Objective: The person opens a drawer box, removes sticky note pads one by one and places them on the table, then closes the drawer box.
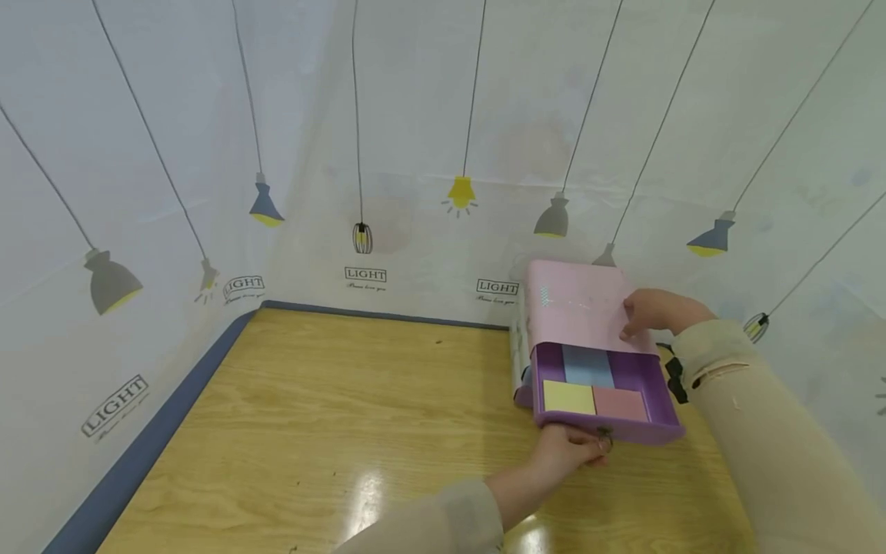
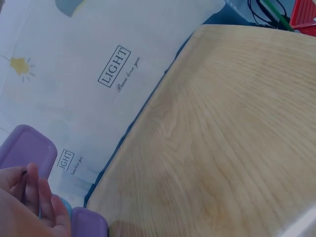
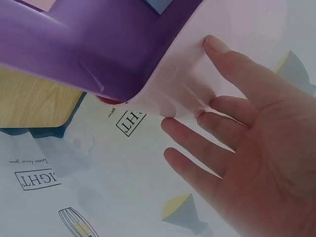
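Observation:
A pink drawer box stands at the right of the table, its purple drawer pulled partway out. Inside the drawer lie a yellow sticky-note pad, a pink pad and a blue piece partly under the box's top. My left hand pinches the ring pull on the drawer front; in the left wrist view the ring is mostly hidden by the fingers. With fairly straight, spread fingers, my right hand touches the box's right side and edge.
Behind and left of the pink box stands another pale drawer unit with a purple lower part. A black object lies right of the box. The wooden table meets a lamp-printed cloth backdrop. A red basket shows in the left wrist view.

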Motion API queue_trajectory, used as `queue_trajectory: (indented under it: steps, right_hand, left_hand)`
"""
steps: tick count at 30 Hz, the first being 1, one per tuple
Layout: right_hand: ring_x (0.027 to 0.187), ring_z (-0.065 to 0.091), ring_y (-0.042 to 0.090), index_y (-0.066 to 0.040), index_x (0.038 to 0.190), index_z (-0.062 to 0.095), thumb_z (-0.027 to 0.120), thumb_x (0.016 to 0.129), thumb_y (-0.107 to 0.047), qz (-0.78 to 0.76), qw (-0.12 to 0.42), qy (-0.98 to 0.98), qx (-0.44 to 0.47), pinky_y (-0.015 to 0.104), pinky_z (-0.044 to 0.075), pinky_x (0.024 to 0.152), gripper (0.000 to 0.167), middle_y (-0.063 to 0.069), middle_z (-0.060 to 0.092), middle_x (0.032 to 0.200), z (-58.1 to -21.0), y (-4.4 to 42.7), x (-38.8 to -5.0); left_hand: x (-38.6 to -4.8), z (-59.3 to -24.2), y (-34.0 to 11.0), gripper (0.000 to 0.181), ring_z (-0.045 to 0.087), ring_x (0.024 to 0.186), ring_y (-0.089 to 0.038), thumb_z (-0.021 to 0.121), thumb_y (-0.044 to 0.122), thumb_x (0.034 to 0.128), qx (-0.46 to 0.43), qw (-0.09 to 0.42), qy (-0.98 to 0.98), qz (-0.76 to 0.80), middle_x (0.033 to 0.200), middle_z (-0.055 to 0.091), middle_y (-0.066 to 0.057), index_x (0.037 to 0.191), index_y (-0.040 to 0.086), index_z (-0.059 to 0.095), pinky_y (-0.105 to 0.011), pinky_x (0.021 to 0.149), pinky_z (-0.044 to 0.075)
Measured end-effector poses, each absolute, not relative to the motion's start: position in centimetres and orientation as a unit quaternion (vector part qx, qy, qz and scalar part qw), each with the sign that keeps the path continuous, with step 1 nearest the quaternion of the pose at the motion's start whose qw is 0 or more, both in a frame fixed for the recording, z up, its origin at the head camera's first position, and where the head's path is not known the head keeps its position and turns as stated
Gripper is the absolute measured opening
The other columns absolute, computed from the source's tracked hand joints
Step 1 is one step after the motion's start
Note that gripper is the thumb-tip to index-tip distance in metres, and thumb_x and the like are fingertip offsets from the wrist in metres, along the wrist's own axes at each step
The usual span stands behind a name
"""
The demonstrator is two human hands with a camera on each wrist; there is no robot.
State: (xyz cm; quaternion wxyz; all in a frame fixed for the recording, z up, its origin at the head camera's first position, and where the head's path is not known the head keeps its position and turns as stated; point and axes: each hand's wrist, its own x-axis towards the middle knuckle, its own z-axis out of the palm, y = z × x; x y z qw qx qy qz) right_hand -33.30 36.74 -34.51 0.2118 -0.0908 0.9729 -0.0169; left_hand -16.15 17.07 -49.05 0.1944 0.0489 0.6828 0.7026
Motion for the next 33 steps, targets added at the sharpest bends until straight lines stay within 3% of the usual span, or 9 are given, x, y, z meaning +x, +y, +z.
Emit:
queue_trajectory:
  steps: [5, 16, 33]
  right_hand:
    - [0.126, 0.036, 0.056, 0.027, 0.130, 0.036, 0.074, 0.084, -0.022, -0.015, 0.205, 0.974, -0.098, 0.059, 0.031, 0.105, 0.077, 0.042, 0.040, 0.134, -34.2, 36.6, -33.1]
    - [0.123, 0.039, 0.056, 0.027, 0.129, 0.038, 0.075, 0.084, -0.022, -0.010, 0.204, 0.974, -0.095, 0.059, 0.033, 0.104, 0.076, 0.042, 0.043, 0.131, -34.2, 36.8, -33.3]
    - [0.126, 0.036, 0.056, 0.026, 0.130, 0.037, 0.075, 0.085, -0.024, -0.025, 0.212, 0.973, -0.092, 0.060, 0.032, 0.104, 0.077, 0.042, 0.039, 0.134, -34.3, 36.5, -33.0]
  left_hand:
    - [-15.8, -49.1, 17.0, 0.011, 0.069, 0.070, -0.022, 0.074, 0.009, 0.0855, 0.064, 0.181, 0.685, 0.703, 0.077, 0.073, -0.008, 0.087, -0.002, 0.076, -0.022, 0.062, 0.051]
    - [-15.2, -49.5, 17.0, 0.010, 0.066, 0.079, -0.004, 0.077, 0.012, 0.0841, 0.071, 0.174, 0.697, 0.692, 0.075, 0.073, -0.003, 0.083, 0.003, 0.077, -0.022, 0.079, 0.049]
    - [-14.2, -50.5, 16.7, 0.007, 0.068, 0.076, -0.005, 0.074, 0.005, 0.0849, 0.100, 0.161, 0.689, 0.700, 0.077, 0.073, -0.005, 0.086, -0.002, 0.076, -0.019, 0.075, 0.052]
